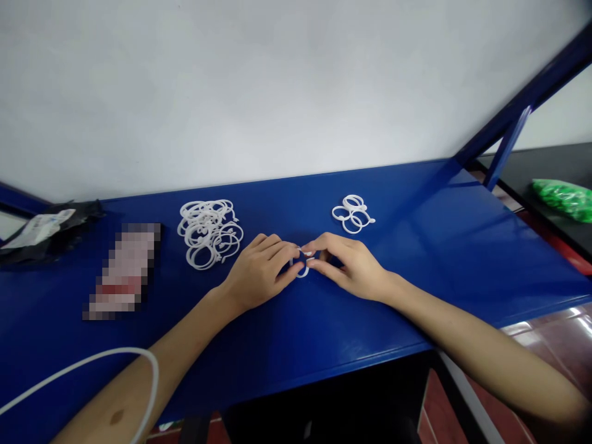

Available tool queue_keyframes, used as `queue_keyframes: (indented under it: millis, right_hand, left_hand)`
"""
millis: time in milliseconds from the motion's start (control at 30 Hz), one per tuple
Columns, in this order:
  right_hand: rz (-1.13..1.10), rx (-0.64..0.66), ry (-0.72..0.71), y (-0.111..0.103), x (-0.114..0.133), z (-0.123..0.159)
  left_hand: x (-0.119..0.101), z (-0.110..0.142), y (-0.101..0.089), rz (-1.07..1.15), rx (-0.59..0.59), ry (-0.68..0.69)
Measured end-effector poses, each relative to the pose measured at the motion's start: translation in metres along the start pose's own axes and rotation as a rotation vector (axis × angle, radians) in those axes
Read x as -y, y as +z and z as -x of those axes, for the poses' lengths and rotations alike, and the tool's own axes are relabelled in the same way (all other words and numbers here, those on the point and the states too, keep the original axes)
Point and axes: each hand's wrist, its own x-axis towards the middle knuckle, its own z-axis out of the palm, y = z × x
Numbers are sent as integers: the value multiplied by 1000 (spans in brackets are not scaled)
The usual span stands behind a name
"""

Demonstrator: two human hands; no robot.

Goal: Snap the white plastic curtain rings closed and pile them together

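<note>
A white plastic curtain ring point(304, 272) is held between both hands near the middle of the blue table, partly covered by my fingers. My left hand point(263, 268) pinches its left side between thumb and fingertips. From the other side, my right hand point(349, 265) grips the ring's right ends with thumb and forefinger, where a gap shows. Beyond my left hand lies a tangled pile of similar white rings point(201, 231), some with small knobbed ends. A smaller cluster of rings point(354, 213) rests past my right hand.
On the left of the blue table point(287, 357) lie a pixelated flat object point(123, 271) and a black plastic package point(50, 231). A white cable point(92, 354) crosses over my left forearm. A bag of green items point(564, 198) sits on a dark surface at right.
</note>
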Motion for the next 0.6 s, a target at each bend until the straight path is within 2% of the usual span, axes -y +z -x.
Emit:
queue_keyframes:
  millis: [167,600]
  right_hand:
    - [21,-23,-27,-2,1,-1]
    - [22,44,-52,-7,1,0]
  left_hand:
    - [-1,2,-2,96,-2,-44]
    - [-1,1,2,9,16,29]
